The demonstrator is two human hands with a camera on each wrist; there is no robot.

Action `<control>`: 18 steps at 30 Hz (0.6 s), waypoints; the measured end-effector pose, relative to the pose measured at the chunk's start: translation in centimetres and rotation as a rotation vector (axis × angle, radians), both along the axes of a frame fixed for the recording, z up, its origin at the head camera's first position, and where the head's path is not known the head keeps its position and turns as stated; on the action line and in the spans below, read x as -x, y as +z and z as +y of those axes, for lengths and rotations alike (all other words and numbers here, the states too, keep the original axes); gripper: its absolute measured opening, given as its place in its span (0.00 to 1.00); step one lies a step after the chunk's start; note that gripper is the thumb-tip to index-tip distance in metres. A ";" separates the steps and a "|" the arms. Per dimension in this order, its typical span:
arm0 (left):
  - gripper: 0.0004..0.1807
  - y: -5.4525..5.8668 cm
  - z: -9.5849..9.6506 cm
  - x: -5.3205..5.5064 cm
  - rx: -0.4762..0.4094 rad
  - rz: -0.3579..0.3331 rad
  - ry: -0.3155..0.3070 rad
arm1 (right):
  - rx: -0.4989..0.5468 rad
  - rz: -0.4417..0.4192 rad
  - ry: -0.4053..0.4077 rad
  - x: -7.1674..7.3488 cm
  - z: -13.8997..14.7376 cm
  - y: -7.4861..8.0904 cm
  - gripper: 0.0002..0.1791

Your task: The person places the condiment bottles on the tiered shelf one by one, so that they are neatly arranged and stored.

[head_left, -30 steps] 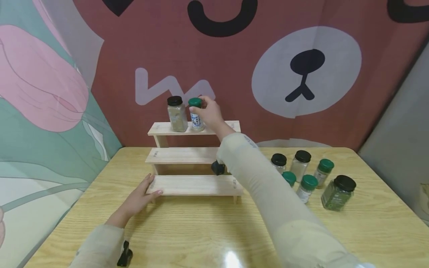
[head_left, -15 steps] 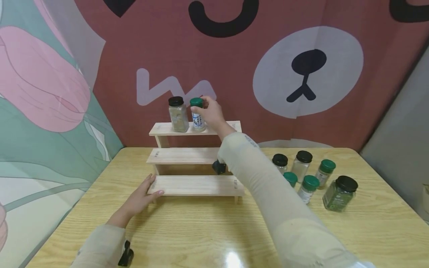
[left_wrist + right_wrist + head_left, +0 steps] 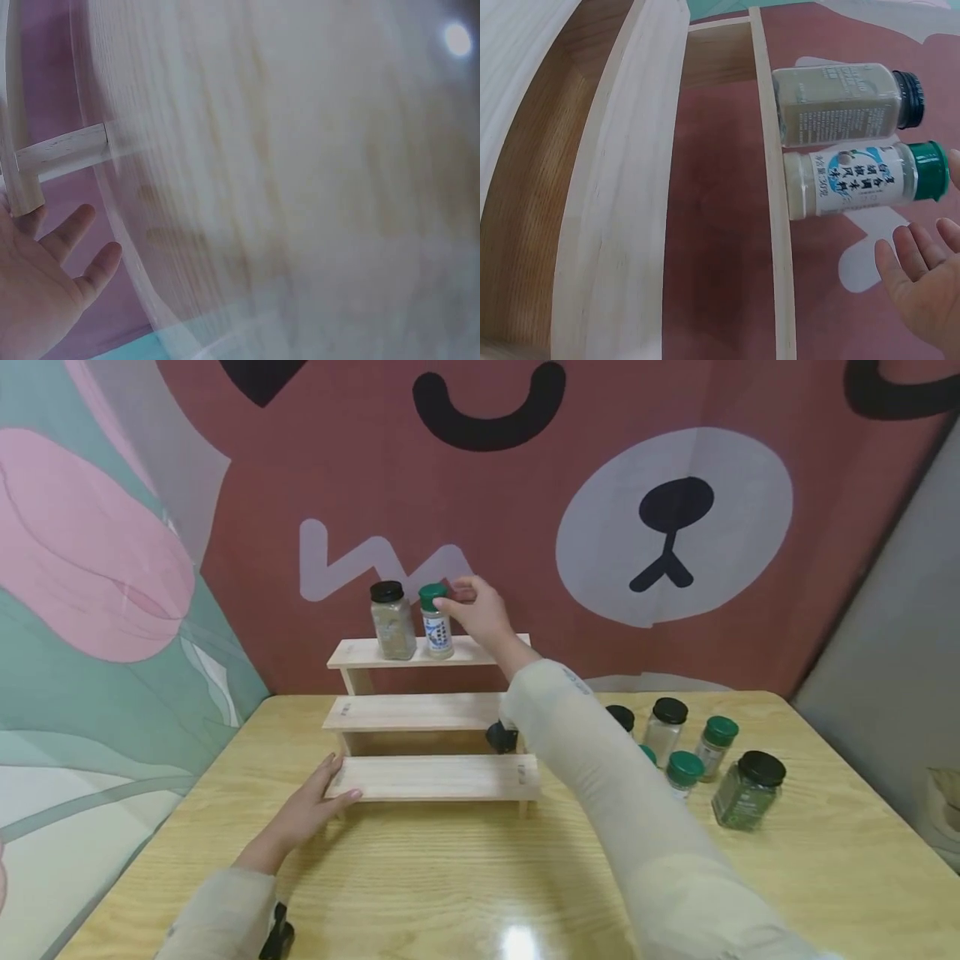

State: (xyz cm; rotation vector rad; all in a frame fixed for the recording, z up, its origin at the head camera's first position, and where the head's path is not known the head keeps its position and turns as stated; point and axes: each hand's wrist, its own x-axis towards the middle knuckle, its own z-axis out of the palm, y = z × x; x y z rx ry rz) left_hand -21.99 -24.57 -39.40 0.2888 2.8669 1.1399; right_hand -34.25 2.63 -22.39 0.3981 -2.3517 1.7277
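Note:
On the top shelf of a three-step wooden rack [image 3: 435, 778] stand a square black-capped spice jar [image 3: 394, 631] and a slimmer green-capped spice shaker [image 3: 437, 633] with a blue-white label, both upright. My right hand [image 3: 486, 617] is just right of the shaker, its thumb close to the green cap. In the right wrist view, the right hand's fingers [image 3: 915, 259] are spread and apart from the shaker. My left hand [image 3: 303, 814] rests against the left end of the bottom shelf, thumb at its front edge. The left wrist view shows its fingers [image 3: 71, 232] loosely extended beside the wood.
Right of the rack, several spice containers stand on the wooden table [image 3: 420, 893], including a black-capped jar of green herbs [image 3: 748, 792] and a green-capped shaker [image 3: 716, 747]. My right forearm partly hides this group. A bear-print cloth [image 3: 510, 502] hangs behind the rack.
My right hand has let go of the green-capped shaker and shifted slightly right, its fingers spreading. The shaker stays standing on the top shelf. My left hand keeps its place on the rack.

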 end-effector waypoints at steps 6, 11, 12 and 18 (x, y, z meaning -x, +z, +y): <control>0.43 -0.3 0.0 -0.1 0.006 0.012 -0.003 | -0.014 -0.016 -0.034 -0.5 1.2 -0.6 0.28; 0.44 -0.6 0.0 -0.2 0.008 -0.010 0.004 | 0.029 -0.028 -0.033 -1.6 2.5 -1.2 0.25; 0.44 -0.6 0.0 -0.2 0.011 -0.013 0.004 | 0.042 -0.027 -0.031 -2.0 2.8 -1.3 0.24; 0.45 -0.2 0.0 0.0 0.046 -0.004 -0.003 | 0.151 -0.039 0.002 -3.9 5.2 -1.2 0.23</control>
